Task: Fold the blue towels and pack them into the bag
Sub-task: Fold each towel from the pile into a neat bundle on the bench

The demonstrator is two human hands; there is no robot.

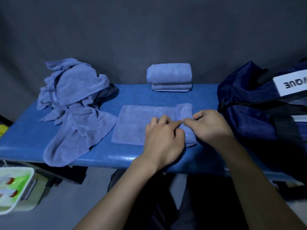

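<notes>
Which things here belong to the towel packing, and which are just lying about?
Job: flat towel under both hands, left and right; folded stack; unfolded heap; bag.
Lying about: green and white tray on the floor; yellow object.

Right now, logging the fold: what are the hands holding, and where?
Both hands, left and right, pinch the flat towel at its folded right end.

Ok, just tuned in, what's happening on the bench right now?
A person is folding a blue towel laid flat on the blue bench. Both hands, left hand and right hand, pinch its already folded right end. A stack of folded towels sits at the back, a heap of unfolded towels on the left, and the navy bag waits on the right.
</notes>
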